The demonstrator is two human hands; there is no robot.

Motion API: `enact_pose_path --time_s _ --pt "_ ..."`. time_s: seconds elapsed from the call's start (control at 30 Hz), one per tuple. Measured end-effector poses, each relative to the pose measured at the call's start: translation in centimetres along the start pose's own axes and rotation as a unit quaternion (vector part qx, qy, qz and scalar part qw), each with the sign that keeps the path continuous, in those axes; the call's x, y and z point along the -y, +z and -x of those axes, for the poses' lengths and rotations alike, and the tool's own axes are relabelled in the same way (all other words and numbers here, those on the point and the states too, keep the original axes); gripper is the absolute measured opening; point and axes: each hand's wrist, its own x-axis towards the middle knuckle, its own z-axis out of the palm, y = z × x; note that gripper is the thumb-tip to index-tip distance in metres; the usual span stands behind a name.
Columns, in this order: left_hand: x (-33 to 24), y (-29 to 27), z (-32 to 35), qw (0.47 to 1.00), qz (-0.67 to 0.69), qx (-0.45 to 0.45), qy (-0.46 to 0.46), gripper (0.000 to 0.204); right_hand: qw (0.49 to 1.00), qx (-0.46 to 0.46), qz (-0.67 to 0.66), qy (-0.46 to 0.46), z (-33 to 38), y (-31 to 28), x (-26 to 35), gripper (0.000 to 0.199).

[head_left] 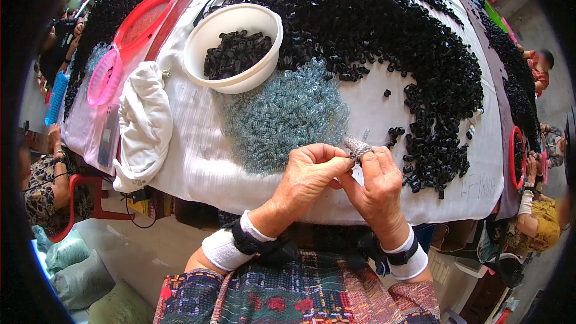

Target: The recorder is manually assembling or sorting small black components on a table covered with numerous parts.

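My left hand (303,180) and my right hand (379,189) meet over the near part of the white-covered table. Thumb and fingers of both are pinched together, and their tips almost touch. A tiny dark thing seems to sit between the fingertips, too small and hidden to name. A grey speckled cover wraps a finger of my right hand. Just beyond my left hand spreads a pile of small clear-blue coil springs (288,114). To the right of my right hand lie many small black plastic parts (435,138), heaped in a band that curves round to the far side.
A white bowl (255,78) with black parts inside stands behind the springs. A bunched white cloth (144,123) lies at the left, near a pink basket (92,87) and a red tray (122,39). Other people sit at neighbouring tables on both sides.
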Motion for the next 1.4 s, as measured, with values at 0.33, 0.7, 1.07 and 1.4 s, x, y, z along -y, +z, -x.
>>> enact_pose_path --time_s 0.33,0.7,1.07,1.4 --pt "0.2 -0.4 0.0 1.000 -0.009 -0.002 0.004 0.013 1.000 -0.010 -0.014 0.001 0.5 0.7 -0.1 0.027" --pt "0.5 0.0 -0.3 1.000 -0.012 0.011 0.022 0.015 0.999 -0.033 0.015 0.001 0.7 0.6 -0.4 0.025" --pt "-0.6 -0.1 -0.3 0.998 -0.058 0.012 0.003 0.017 0.999 -0.035 0.029 -0.001 0.8 0.9 -0.5 0.024" --pt "0.0 0.1 -0.6 1.000 0.010 0.002 0.023 0.014 0.999 -0.044 0.029 0.007 0.6 1.5 -0.4 0.022"
